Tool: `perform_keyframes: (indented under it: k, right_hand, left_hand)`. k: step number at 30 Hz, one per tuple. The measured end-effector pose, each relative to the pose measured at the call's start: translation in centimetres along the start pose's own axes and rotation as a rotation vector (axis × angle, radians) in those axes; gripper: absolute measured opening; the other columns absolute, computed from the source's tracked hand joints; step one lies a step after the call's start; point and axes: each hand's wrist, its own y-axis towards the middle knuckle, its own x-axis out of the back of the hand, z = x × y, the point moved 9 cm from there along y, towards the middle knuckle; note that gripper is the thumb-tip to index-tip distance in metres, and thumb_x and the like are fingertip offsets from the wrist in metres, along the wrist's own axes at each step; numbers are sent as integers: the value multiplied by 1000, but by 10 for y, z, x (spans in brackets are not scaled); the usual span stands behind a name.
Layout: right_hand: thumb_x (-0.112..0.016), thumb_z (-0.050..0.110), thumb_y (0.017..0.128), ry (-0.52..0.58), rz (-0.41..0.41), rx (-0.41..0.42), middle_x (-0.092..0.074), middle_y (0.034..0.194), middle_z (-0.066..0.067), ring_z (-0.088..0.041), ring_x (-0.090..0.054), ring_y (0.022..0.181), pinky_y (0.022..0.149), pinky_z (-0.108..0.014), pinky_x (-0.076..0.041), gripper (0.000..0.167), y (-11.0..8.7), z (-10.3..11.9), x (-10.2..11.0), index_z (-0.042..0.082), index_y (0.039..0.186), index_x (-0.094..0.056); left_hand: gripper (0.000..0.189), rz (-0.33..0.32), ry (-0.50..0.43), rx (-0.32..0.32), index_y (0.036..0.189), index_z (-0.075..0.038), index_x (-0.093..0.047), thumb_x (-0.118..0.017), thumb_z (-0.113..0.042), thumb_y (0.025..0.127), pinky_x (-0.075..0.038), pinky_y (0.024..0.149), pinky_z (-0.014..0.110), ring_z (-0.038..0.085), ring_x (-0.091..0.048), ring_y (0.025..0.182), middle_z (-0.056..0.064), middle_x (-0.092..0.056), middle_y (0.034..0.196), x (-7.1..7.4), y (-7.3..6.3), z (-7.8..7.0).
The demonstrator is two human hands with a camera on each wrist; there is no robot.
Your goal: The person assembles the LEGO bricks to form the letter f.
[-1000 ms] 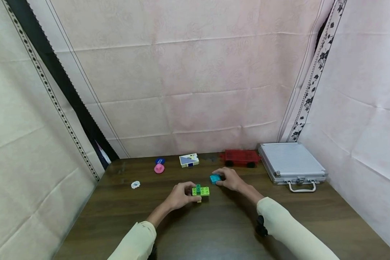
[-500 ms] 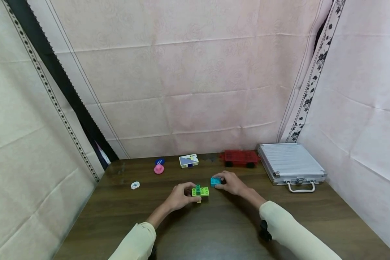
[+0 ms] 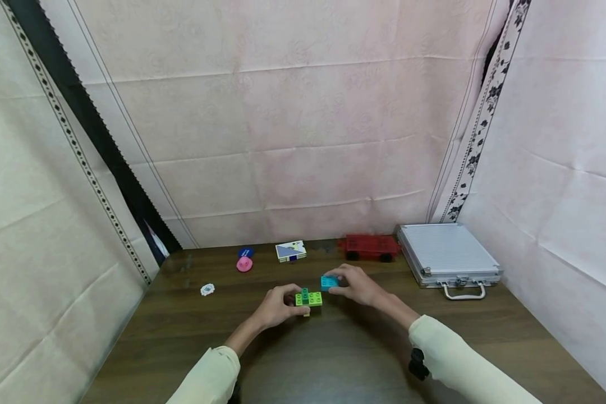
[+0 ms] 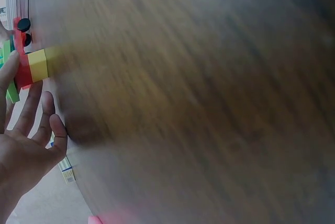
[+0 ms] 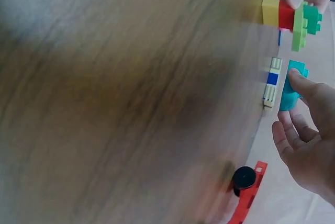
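My left hand [image 3: 278, 304] grips a small stack of toy building bricks [image 3: 308, 299] near the table's middle. In the right wrist view the stack shows a yellow brick [image 5: 270, 12] at the bottom, a red brick [image 5: 286, 14] over it, then a wider lime green brick [image 5: 299, 28] and a dark green brick [image 5: 311, 20] on top. Between thumb and fingers, my right hand [image 3: 359, 285] pinches a blue brick [image 3: 329, 283] with a rounded underside. This brick is raised above the table, just right of and behind the stack, with a gap between them in the right wrist view.
A red toy wagon base [image 3: 370, 247] with black wheels stands at the back, beside a silver case [image 3: 449, 255]. Toward the back left lie a flat picture block [image 3: 290, 251], a pink round piece [image 3: 244, 264], a blue disc [image 3: 246, 252] and a small white piece [image 3: 207, 289].
My right hand has turned the blue brick so its side faces the head camera more squarely, and brought it slightly toward the stack. My left hand keeps its hold, nearly still.
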Motion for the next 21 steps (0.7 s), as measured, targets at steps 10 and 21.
perform_keyframes:
  k: [10,21]
  right_hand:
    - [-77,18,96,18,-3,21,-65,118,-7,-25,-64,106,89,-42,-56,39,-1,22,5,11,133,-69]
    - [-75,15,97,73,-7,106,-66,119,-8,-26,-64,107,89,-51,-56,38,0,46,6,8,134,-68]
  left_hand:
    - [38,12,-5,-3,121,-9,-69,-83,-28,91,-54,75,31,18,-61,88,4,-68,105,-1,-1,0]
    - [39,11,-13,-11,121,-8,-70,-83,-29,91,-54,74,32,18,-62,88,4,-69,105,0,-1,1]
